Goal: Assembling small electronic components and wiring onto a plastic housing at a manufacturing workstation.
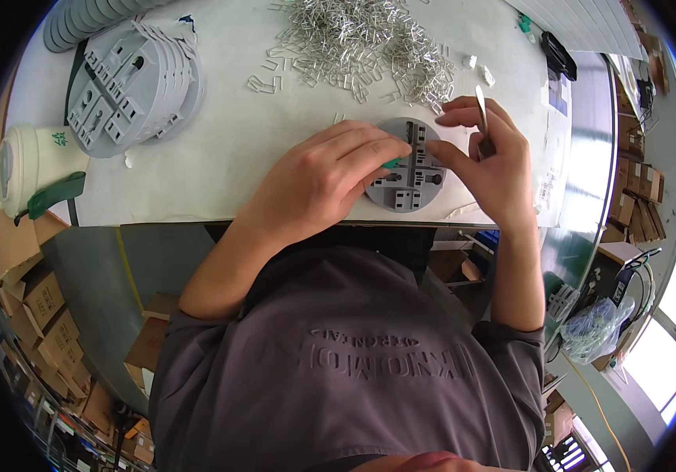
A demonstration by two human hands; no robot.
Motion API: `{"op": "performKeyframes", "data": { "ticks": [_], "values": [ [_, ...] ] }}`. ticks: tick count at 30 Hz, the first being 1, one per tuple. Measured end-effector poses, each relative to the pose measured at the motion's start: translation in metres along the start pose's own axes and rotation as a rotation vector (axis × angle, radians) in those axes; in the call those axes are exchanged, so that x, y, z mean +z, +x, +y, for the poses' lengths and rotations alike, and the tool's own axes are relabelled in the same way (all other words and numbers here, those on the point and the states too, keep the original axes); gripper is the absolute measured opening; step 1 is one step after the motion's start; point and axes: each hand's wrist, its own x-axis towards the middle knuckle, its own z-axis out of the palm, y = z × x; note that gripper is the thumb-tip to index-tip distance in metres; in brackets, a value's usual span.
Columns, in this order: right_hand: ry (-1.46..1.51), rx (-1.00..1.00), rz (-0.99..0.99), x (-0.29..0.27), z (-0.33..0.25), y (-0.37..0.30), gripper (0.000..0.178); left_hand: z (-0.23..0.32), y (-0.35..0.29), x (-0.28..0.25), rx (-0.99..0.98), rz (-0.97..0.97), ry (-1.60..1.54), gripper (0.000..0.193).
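Below the hands (pixel 326 177) (pixel 503 157), raised shirt lettering (pixel 426 364).

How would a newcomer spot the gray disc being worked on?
On the white tabletop, look between the heap of metal clips and the near edge. There, the gray disc sits between the left hand and the right hand. It lies singly, unlike the stacked gray discs farther left.

A cream tub (pixel 51 157) sits at left, cardboard boxes (pixel 44 299) lower left, and a clear plastic bag (pixel 592 332) at right.
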Motion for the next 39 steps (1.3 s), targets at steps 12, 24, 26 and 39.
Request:
{"op": "performKeyframes", "data": {
  "ticks": [12,24,26,39],
  "values": [
    [-0.231,-0.393,0.183,0.024,0.047,-0.049,0.046,0.014,0.015,-0.012,-0.029,-0.045,0.071,0.037],
    [-0.305,-0.392,0.288,0.038,0.046,-0.056,0.055,0.038,0.083,-0.017,-0.205,-0.444,0.388,0.025],
    [-0.301,-0.390,0.285,0.038,0.044,-0.057,0.053,0.042,0.090,-0.014,-0.214,-0.496,0.442,0.025],
    [-0.126,-0.155,0.216,-0.035,0.055,0.016,0.019,0.027,0.037,0.005,-0.058,-0.209,0.503,0.060]
  ]
}}
